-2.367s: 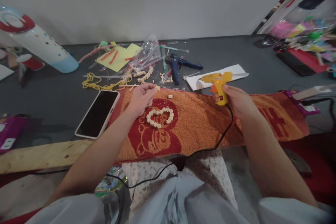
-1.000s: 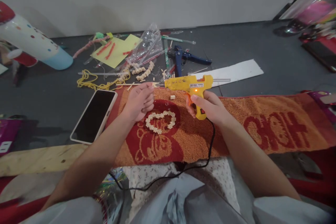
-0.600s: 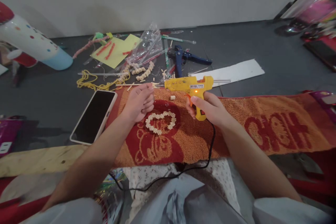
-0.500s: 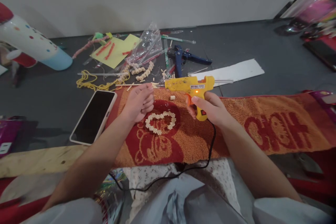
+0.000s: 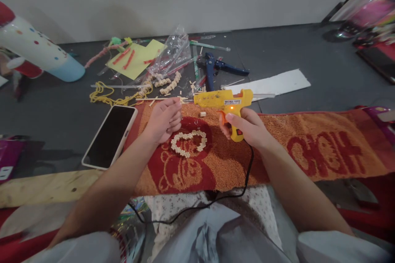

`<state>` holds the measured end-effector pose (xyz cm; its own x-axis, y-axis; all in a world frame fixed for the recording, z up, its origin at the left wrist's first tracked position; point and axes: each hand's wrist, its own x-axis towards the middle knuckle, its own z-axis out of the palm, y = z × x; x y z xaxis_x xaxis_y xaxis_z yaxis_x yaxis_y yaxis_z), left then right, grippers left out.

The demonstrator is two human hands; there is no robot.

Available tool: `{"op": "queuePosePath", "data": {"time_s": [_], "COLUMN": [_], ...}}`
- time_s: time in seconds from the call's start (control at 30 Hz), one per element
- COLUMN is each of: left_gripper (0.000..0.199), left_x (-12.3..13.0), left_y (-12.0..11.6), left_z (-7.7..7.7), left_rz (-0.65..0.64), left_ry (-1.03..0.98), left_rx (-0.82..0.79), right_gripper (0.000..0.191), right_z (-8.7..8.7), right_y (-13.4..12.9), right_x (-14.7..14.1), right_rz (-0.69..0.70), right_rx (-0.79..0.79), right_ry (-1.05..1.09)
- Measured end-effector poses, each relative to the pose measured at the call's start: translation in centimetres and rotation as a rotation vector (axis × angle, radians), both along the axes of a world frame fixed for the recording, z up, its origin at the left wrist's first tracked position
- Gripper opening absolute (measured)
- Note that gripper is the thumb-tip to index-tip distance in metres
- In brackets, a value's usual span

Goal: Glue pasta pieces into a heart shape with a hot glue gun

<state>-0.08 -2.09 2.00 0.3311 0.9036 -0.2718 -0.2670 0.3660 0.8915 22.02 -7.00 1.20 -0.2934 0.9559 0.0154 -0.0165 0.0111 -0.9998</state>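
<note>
My right hand is wrapped round the grip of a yellow glue gun, its orange light glowing and a finger at the orange trigger. The nozzle points left, towards my left hand. Thumb and forefinger of that hand are pinched at the nozzle tip on what looks like a tiny pale stick piece; the other fingers are curled in. Below lies a heart-shaped outline of small pale pieces, with a gap at its lower right. One small pale bundle rests on the orange-red towel.
A phone lies left of the towel. Behind are yellow string, curved pale strips, a plastic bag, yellow paper, a blue-handled cutter and a white strip. The gun's black cord drops over the front edge.
Almost nothing differs. My left hand has shifted very slightly towards the nozzle; the glue gun and the heart outline stay in place.
</note>
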Motion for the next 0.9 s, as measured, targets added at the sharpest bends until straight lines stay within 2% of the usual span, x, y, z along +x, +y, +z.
{"op": "queuePosePath", "data": {"time_s": [0.47,0.9], "left_gripper": [0.023,0.023], "left_x": [0.05,-0.06], "left_y": [-0.03,0.09], "left_z": [0.07,-0.05], "left_rz": [0.001,0.005], "left_ry": [0.000,-0.015], "left_rx": [0.009,0.008], "right_gripper": [0.037,0.040], "right_z": [-0.47,-0.24], "right_y": [-0.02,0.09], "right_x": [0.24,0.37], "right_rz": [-0.005,-0.006], "right_rx": [-0.027,0.009], "right_ry": [-0.005,-0.031]}}
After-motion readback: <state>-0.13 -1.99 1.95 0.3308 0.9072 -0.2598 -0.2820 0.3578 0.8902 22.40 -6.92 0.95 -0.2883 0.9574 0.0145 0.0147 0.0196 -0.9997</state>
